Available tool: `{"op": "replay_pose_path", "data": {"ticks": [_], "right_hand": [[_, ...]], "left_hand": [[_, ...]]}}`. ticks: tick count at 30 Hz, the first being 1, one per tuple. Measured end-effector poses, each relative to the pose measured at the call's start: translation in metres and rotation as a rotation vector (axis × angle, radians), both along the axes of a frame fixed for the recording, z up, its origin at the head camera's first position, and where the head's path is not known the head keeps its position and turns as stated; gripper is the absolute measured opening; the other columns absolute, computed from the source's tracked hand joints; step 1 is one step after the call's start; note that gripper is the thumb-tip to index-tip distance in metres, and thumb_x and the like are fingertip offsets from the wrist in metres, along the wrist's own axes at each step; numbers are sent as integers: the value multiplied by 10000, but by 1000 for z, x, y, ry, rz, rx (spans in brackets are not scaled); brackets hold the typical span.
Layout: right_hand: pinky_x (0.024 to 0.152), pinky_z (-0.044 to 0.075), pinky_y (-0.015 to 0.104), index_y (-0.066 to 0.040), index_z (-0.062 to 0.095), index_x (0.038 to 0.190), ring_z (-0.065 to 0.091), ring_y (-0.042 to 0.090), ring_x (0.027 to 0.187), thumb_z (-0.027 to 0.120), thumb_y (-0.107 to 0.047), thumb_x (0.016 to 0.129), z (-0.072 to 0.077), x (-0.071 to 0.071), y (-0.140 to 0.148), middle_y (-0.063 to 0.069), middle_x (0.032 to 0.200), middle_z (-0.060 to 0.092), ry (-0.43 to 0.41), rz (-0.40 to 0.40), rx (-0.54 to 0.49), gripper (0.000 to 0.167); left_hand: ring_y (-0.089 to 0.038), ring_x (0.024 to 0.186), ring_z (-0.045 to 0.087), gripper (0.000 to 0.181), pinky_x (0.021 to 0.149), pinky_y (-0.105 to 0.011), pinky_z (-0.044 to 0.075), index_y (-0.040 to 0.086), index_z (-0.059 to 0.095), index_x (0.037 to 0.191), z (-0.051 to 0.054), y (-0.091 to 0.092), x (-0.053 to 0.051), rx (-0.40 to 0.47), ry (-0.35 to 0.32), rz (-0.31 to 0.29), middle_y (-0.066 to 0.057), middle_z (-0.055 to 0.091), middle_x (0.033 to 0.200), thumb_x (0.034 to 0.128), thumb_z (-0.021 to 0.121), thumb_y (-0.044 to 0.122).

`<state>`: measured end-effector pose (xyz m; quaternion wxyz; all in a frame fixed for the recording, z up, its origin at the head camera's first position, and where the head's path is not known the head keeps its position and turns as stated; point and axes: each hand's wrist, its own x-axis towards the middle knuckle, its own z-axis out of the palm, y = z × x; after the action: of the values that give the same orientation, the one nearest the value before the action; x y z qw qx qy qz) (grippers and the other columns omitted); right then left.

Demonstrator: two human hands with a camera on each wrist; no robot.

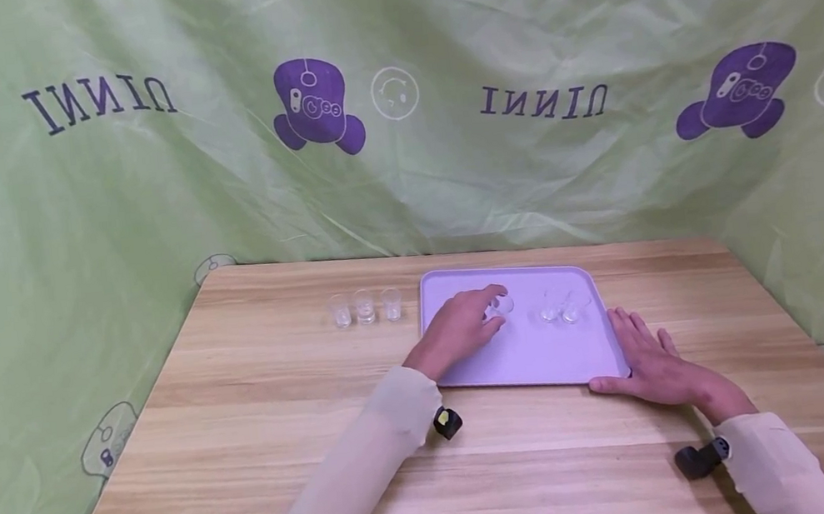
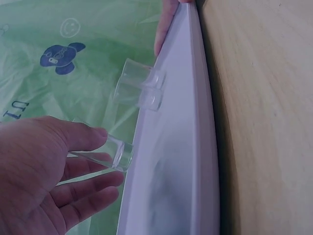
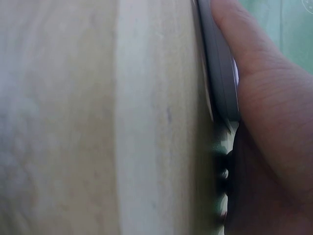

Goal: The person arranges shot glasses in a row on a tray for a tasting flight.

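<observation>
My left hand [image 1: 460, 327] is over the left half of the lilac tray [image 1: 529, 362], thumb and fingers round a small clear glass [image 1: 504, 305]. In the left wrist view the left hand [image 2: 36, 166] has its thumb on one side of this glass [image 2: 125, 155] and its fingers on the other, the base close to the tray [image 2: 181, 107]. Two more clear glasses [image 1: 570, 312] stand side by side on the tray's right half. My right hand [image 1: 649, 362] rests at the tray's front right corner, fingers straight along the right edge, thumb along the front.
Left of the tray, three small clear glasses [image 1: 365, 308] stand in a row on the wooden table [image 1: 250, 441]. A green printed cloth [image 1: 449, 178] hangs behind the table and at both sides.
</observation>
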<state>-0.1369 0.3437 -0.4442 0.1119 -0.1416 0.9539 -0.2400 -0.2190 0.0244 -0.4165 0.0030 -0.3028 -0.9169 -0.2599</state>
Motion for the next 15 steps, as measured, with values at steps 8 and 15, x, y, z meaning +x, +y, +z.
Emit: {"op": "replay_pose_path", "data": {"ticks": [8, 15], "right_hand": [[1080, -71, 793, 99, -66, 1580, -83, 583, 1472, 749, -508, 895, -1, 0, 1, 401, 1613, -51, 4, -2, -4, 1226], [1079, -67, 795, 99, -64, 1581, -79, 585, 1472, 751, -511, 892, -1, 0, 0, 402, 1613, -46, 6, -3, 2, 1228]], "left_hand": [[-187, 1059, 669, 430, 911, -317, 527, 126, 578, 1427, -1, 15, -4, -16, 5, -25, -57, 717, 1178, 1020, 669, 230], [-191, 1093, 671, 438, 931, -310, 528, 103, 560, 1437, -3, 21, -8, -31, 4, -23, -63, 711, 1203, 1031, 655, 237]]}}
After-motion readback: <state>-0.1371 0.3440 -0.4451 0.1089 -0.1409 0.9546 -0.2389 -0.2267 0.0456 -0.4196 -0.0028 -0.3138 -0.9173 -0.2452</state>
